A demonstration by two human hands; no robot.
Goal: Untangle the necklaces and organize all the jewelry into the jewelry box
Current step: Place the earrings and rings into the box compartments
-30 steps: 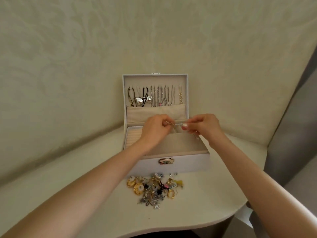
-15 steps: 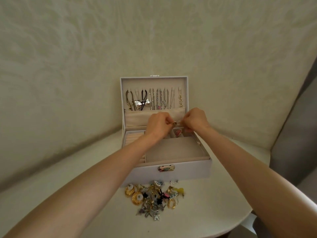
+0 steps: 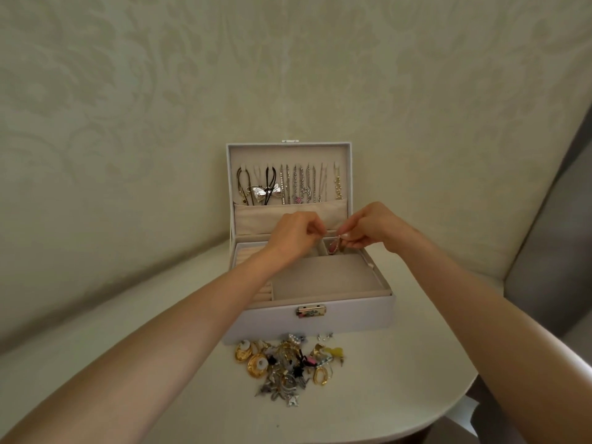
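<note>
Pinching a pink piece [image 3: 333, 247] between left hand [image 3: 293, 233] and right hand [image 3: 371, 230] above the far slots of the box [image 3: 307, 326], a person could have dropped it astray had either pinch slackened; unsorted jewelry [image 3: 288, 366] lay nearer.

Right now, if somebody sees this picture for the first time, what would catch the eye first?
Most likely the open jewelry box at the back of the table, with a row of necklaces hanging inside its raised lid. Over its rear compartments the left hand and right hand meet, seemingly pinching a small pink piece between them. In front of the box a tangled pile of gold and silver jewelry lies.
</note>
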